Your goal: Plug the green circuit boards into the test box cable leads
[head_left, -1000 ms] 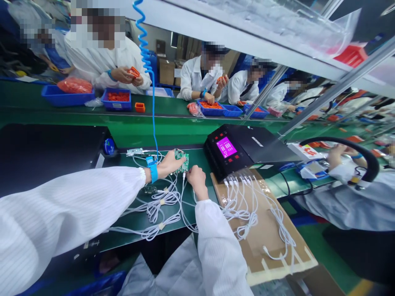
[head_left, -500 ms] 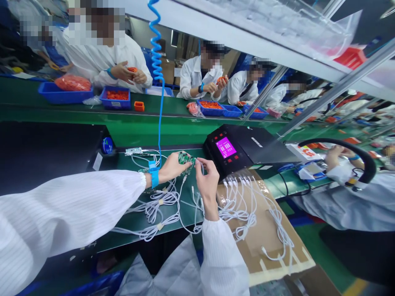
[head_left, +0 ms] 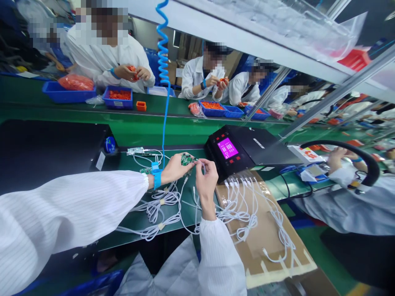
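Observation:
A green circuit board (head_left: 187, 158) is pinched between the fingers and thumb of my left hand (head_left: 174, 168), which wears a blue wrist strap (head_left: 156, 176). At the board's right edge, my right hand (head_left: 206, 177) is closed on a white cable (head_left: 203, 167). Its plug end is hidden by my fingertips, so I cannot tell whether it sits in the board. Below both hands, bundled white cables (head_left: 162, 205) lie on the green bench (head_left: 173, 224). Another board with white leads (head_left: 135, 151) rests behind my left wrist.
A black test box with a lit magenta screen (head_left: 227, 148) stands right of my hands, its white cables running over cardboard (head_left: 262, 230). Another black box (head_left: 55, 148) is at left. A coiled blue cord (head_left: 163, 61) hangs ahead. Co-workers sit across the line behind blue bins (head_left: 117, 98).
The view has shifted slightly. My right fingertips have come closer to the left thumb at the board's edge, and the board looks tilted a little differently. Both hands keep their hold.

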`<state>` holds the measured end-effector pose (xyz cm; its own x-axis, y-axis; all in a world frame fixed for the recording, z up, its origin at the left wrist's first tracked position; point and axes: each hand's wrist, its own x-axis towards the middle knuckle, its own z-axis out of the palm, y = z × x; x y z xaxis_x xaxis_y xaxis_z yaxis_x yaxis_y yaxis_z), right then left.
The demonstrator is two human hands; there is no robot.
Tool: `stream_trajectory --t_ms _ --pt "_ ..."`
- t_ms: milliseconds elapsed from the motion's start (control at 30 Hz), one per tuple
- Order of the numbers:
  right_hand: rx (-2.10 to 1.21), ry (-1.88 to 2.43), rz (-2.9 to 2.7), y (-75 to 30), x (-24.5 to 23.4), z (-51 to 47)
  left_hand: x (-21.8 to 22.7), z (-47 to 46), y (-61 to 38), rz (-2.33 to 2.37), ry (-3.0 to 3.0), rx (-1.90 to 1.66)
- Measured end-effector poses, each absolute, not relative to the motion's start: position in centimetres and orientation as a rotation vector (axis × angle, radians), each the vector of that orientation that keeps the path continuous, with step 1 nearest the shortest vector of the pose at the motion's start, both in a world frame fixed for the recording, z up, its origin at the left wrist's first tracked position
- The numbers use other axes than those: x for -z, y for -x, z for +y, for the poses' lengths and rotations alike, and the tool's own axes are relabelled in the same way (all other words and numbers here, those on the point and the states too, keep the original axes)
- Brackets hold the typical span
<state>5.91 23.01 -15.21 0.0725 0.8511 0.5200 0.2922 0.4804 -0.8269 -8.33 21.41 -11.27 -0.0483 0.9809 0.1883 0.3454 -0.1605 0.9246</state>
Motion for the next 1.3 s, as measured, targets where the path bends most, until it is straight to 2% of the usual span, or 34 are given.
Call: stream_trajectory --t_ms 1300 --pt "-0.771 1.064 -1.383 -5.47 15.49 23.57 10.9 21.32 7.86 1.55 -1.821 -1.161"
